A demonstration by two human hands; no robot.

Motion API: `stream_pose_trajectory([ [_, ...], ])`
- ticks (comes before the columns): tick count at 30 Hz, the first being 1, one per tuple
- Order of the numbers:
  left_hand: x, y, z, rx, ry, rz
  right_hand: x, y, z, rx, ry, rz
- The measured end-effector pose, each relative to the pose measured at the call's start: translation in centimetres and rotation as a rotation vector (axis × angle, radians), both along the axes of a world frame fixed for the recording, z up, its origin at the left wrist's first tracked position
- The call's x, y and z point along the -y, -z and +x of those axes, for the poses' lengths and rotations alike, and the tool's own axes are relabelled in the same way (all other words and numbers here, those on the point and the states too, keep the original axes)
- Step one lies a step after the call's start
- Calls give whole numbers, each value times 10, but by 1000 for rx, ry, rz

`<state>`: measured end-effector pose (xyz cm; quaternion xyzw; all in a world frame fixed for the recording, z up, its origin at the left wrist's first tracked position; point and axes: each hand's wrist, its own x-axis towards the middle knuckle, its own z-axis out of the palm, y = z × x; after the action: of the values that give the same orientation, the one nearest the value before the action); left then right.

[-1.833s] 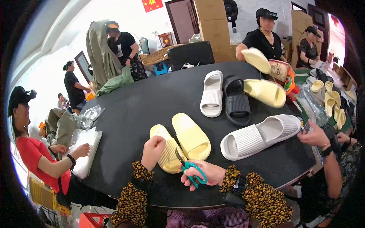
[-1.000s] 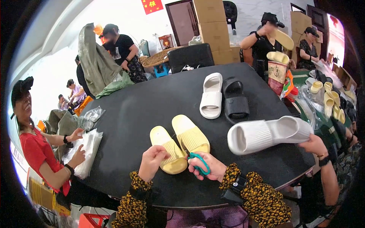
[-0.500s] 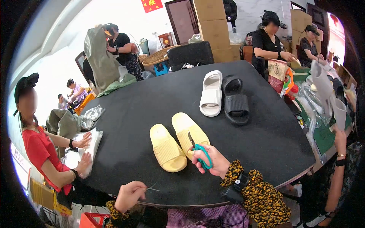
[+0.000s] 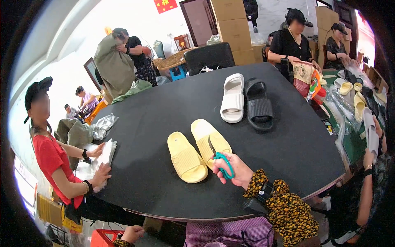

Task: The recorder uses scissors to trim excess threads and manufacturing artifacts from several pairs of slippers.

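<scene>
My right hand [image 4: 233,171] is closed round the teal handles of a pair of small scissors [image 4: 222,164]. Their dark, curved blades point up and away over the right slipper of a yellow pair. That right yellow slipper [image 4: 202,128] lies partly behind the hand; the left yellow slipper [image 4: 187,161] rests beside it on the black tabletop [image 4: 152,181]. Below the table's near edge, my left hand [image 4: 133,234] is low, its fingers curled in; whether anything is in them is hidden. A white slipper [image 4: 233,101] and a black slipper [image 4: 259,105] lie together farther back.
A red plastic stool or bin [image 4: 103,238] is next to my left hand. At left, a person in red presses on clear plastic bags [image 4: 106,158]. At right, a green table [image 4: 354,146] carries slippers and plastic wrap. Other people work around the room, near stacked cartons [image 4: 234,31].
My left hand, which held a thin strip over the table edge, has dropped down and left; the strip no longer shows. My right hand keeps the scissors by the yellow slippers.
</scene>
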<state>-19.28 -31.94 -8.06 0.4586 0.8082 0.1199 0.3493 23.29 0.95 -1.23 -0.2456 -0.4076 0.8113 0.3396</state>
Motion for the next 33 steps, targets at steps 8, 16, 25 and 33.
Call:
stream_pose_trajectory([
  [8,-100,-93,95,-203,151,441,-5,0,-5,45,51,31],
  [16,-262,-116,123,-311,461,816,1,-4,-4,49,36,95],
  [25,-379,-106,181,-175,764,366,4,-14,-1,110,124,58],
  [33,-390,-115,192,-130,823,211,8,-22,-3,150,124,69],
])
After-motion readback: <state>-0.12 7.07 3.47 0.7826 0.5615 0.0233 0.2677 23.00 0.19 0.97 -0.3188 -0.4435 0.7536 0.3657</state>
